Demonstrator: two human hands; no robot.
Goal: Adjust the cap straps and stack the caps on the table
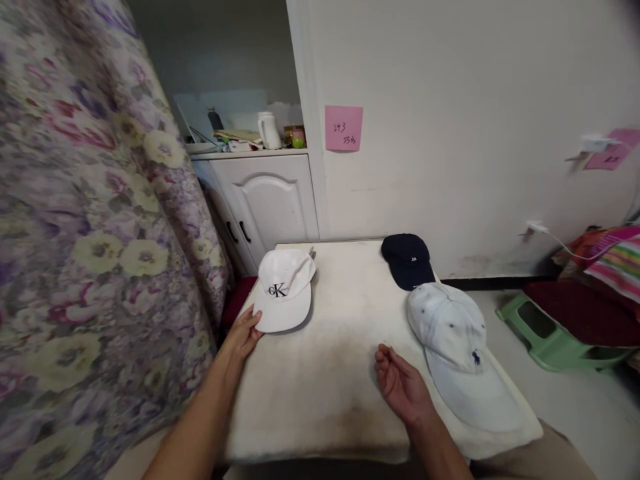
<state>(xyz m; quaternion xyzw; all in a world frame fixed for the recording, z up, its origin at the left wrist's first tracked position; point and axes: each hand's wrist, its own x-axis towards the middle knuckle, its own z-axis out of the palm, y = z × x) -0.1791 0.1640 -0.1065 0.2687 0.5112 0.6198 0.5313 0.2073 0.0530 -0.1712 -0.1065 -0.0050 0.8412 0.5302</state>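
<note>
A white baseball cap with a black "CK" on its front lies at the left of the cloth-covered table. My left hand pinches the left edge of its brim between thumb and fingers. My right hand rests low over the table, palm turned up, its fingers curled together with nothing visible in them. Just right of it is a pale blue cap with a small dark horse-rider emblem, its brim toward me. Behind that, at the far right corner, sits a navy baseball cap.
The table stands against a white wall. A floral curtain hangs close on the left. Beyond it is a white cabinet with a white jug on top. A green stool stands on the floor at right.
</note>
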